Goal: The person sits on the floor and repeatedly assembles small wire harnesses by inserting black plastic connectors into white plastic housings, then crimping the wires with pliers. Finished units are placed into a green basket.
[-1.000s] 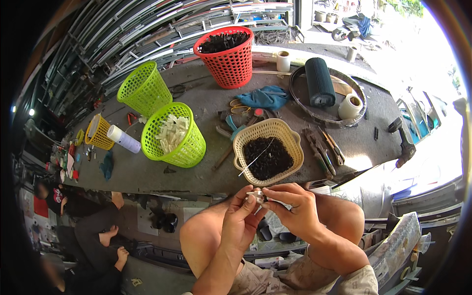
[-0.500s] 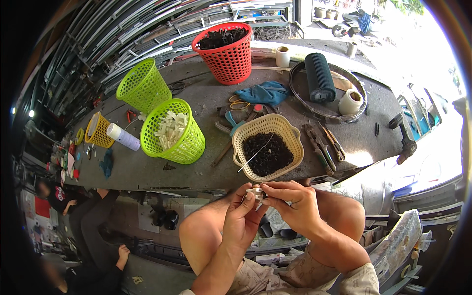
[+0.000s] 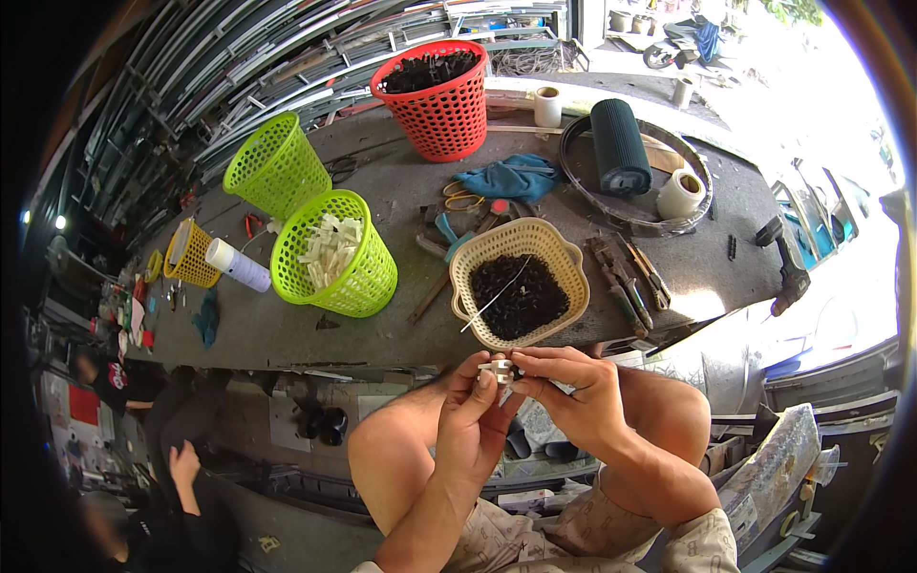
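Note:
Just off the table's near edge, above my knees, I hold a small white plastic piece (image 3: 500, 369) between both hands. My left hand (image 3: 468, 415) pinches it with thumb and fingers. From the other side, my right hand (image 3: 580, 393) closes on it with its fingertips, which partly hide the piece. Right behind my hands stands a cream basket (image 3: 578, 277) of small black parts (image 3: 511, 304), with a thin white strip (image 3: 499, 298) lying across them. Farther left, a green basket (image 3: 368, 282) holds a heap of white plastic pieces (image 3: 331, 246).
Behind are another green basket (image 3: 287, 177) and a red basket (image 3: 444, 119) with black parts. Pliers (image 3: 621, 296), a hammer (image 3: 449, 253), a blue cloth (image 3: 511, 179), a dark ribbed roll (image 3: 621, 148) and a cordless drill (image 3: 788, 267) lie on the table. A person (image 3: 181, 477) sits at left.
My hands stay almost in place around the white piece, with only slight finger movement. At the left, the other person's hand and arm have moved up and inward.

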`<state>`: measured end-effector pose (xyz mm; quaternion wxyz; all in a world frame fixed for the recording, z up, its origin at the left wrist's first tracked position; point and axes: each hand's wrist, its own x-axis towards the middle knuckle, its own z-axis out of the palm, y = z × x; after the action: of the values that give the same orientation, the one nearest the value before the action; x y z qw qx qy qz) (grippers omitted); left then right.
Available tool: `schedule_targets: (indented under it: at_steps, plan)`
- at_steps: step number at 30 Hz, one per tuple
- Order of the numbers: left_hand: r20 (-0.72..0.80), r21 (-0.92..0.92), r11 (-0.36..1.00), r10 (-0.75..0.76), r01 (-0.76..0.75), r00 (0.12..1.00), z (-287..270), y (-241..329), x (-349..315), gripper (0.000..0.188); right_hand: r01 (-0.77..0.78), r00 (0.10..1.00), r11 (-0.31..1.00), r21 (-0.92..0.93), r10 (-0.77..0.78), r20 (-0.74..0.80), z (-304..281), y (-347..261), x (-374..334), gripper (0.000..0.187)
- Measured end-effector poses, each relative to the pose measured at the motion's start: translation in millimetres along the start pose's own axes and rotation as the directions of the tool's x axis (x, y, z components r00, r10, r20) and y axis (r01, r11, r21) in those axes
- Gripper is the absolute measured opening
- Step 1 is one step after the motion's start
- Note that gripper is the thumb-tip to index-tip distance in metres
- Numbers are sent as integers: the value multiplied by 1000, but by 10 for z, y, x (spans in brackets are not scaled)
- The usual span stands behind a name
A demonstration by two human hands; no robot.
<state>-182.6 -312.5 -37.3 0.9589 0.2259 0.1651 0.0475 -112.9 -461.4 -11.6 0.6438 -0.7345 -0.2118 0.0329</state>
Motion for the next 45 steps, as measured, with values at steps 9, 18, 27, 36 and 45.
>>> schedule_targets:
  at_steps: [9, 18, 27, 36, 45]
  plan:
    - [3, 13, 1000, -18, 18, 1000, -58, 9, -7, 26, -29, 999, 999, 44, 28, 26, 19, 23, 0, 29]
    - [-24, 37, 999, 30, -29, 999, -47, -3, -6, 27, 25, 999, 1000, 18, -24, -31, 32, 25, -15, 17]
    - [-35, 29, 999, 14, -13, 999, 6, 6, -11, 28, 78, 997, 997, -14, -78, -18, 18, 14, 0, 19]
    - [-132, 74, 990, -109, 119, 985, 24, 42, -64, 12, 21, 999, 1000, 9, -21, 38, -36, -4, 19, 17]
    - [-34, 152, 976, -152, 155, 988, -138, 36, -50, 29, -122, 980, 990, 71, 109, 165, -131, 70, 53, 21]
